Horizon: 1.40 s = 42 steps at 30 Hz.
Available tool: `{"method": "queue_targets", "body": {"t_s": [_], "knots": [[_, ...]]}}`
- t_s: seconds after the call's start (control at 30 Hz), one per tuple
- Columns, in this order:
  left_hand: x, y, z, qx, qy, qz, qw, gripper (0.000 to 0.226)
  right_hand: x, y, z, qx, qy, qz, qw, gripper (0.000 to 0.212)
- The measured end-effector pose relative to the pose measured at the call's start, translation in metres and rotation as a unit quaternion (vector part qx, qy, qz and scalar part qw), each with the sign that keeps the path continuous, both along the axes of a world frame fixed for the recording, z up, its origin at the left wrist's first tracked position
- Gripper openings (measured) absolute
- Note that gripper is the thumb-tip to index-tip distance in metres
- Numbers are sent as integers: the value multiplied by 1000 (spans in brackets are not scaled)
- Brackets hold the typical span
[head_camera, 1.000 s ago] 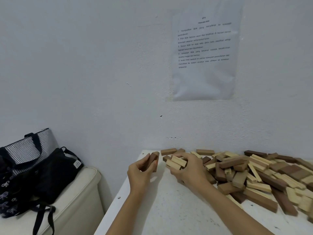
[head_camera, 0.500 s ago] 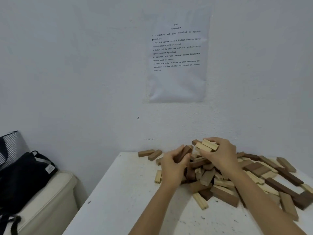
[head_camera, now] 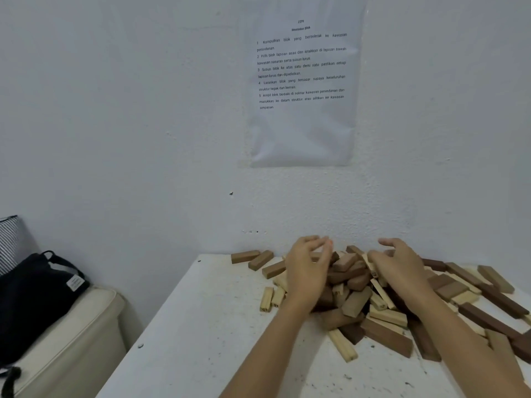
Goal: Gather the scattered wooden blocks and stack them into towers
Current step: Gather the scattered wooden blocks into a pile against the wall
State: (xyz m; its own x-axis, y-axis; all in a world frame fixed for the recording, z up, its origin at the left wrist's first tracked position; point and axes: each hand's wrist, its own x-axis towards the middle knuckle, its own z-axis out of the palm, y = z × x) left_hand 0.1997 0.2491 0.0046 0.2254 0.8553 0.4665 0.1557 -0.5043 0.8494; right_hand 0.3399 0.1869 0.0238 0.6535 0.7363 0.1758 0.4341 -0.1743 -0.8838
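Observation:
A loose pile of wooden blocks [head_camera: 352,285], pale, tan and dark brown, lies on the white table [head_camera: 207,334] against the wall. My left hand [head_camera: 306,268] hovers over the pile's left side with fingers spread and curved, holding nothing. My right hand [head_camera: 399,265] is over the pile's middle, fingers apart, palm down on the blocks. Three tan blocks [head_camera: 260,259] lie apart to the left near the wall. More long dark blocks [head_camera: 488,320] spread out to the right, partly hidden by my right forearm.
A printed instruction sheet [head_camera: 301,81] hangs on the wall above the table. Left of the table stands a cream cushioned seat [head_camera: 71,334] with a black bag [head_camera: 37,288] and a striped bag [head_camera: 8,242] on it. The table's left edge runs diagonally down.
Both hands held blocks earlier; they have let them fall onto the pile and now hover open above it. The view has shifted left to right across the table.

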Motion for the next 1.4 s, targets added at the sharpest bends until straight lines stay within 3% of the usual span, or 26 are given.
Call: {"method": "queue_targets", "body": {"t_s": [0.1, 0.2, 0.27, 0.43, 0.67, 0.8, 0.97, 1.27, 1.4], "knots": [[-38, 24, -1, 0, 4, 36, 999, 25, -6, 6, 2, 5, -142, -23, 990, 46], [-78, 51, -11, -10, 75, 56, 996, 37, -19, 25, 6, 29, -209, 101, 972, 33], [-98, 67, -17, -11, 130, 73, 989, 51, -30, 42, 10, -21, -252, 206, 945, 25], [-115, 98, -27, -8, 252, 94, 963, 72, -44, 95, 15, -114, -292, 285, 906, 26], [-118, 113, -41, 3, 275, 92, 957, 76, -45, 127, 2, -225, -343, 286, 866, 29], [-116, 112, -41, 2, 242, 86, 967, 63, -44, 131, -4, -197, -352, 259, 878, 33], [-102, 103, -43, 0, 273, 50, 961, 87, -43, 130, -6, -145, -348, 241, 894, 21], [-107, 101, -48, 46, 268, 66, 960, 70, -47, 135, -16, -83, -299, 243, 919, 22], [-122, 94, -45, 16, 240, 112, 964, 79, -61, 136, -18, -77, -279, 278, 916, 15]]}}
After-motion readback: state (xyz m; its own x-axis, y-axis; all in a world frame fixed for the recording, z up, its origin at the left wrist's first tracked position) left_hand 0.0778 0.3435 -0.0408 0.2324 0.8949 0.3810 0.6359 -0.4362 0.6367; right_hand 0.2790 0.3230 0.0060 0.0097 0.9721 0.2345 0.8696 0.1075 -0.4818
